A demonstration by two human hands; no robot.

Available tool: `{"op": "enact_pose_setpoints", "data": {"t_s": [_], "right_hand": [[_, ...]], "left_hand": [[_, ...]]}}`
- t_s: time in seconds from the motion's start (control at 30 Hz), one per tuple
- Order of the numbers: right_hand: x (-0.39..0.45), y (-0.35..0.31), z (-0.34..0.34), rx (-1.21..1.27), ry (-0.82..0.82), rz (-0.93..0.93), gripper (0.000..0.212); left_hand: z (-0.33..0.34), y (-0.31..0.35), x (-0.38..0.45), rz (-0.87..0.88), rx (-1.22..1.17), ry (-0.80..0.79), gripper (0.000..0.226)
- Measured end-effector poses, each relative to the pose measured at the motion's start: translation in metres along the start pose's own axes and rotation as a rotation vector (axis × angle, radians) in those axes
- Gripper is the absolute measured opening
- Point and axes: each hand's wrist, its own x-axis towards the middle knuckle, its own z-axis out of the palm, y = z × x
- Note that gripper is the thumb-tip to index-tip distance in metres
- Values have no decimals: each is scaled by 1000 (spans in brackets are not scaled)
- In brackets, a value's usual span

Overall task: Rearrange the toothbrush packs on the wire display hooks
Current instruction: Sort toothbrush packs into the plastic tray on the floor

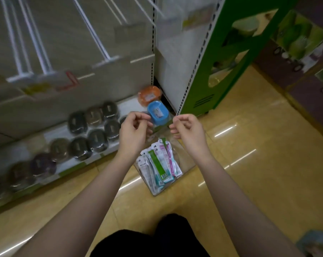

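The left hand (133, 127) and the right hand (186, 127) were observed raised side by side above the floor (249, 164), fingers loosely curled. Nothing could be made out in either grip; both were judged released, though a thin item pinched between fingertips could not be ruled out owing to blur.

The toothbrush packs (158, 164) were found bundled in a clear tray (186, 164) set on the floor, just beside the foot of the lower shelf (51, 134) and directly below the hands. The wire display hooks (36, 39) above were noted bare, apart from blurred price tags at their tips.

Risks were assessed as follows. The tray stood in the walkway near the person's feet and could be kicked or stepped on. The packs lay overlapped, so several might be lifted together and dropped. The hang holes could be missed on the long hooks, given the reach upward from the floor.

The floor was recorded as glossy yellow tile with light streaks. Wrapped dark round items (93, 140) and orange (149, 96) and blue (157, 112) dishes were seen on the lower shelf. A green shelving end panel (231, 58) stood alongside.
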Motion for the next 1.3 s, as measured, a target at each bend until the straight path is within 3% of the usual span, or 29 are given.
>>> {"op": "enact_pose_setpoints", "data": {"t_s": [0.37,0.67,1.1,1.3], "right_hand": [[69,244,44,-141,-106,216,10],[110,377,67,-252,-217,288,17],[115,461,97,-442,-468,359,7],[116,473,110,-545,-527,361,30]], "left_hand": [[17,-236,70,-305,192,-113,19],[29,-361,102,-432,247,-151,17],[41,-451,101,-603,299,-250,15],[45,-468,102,-642,374,-257,33]]}}
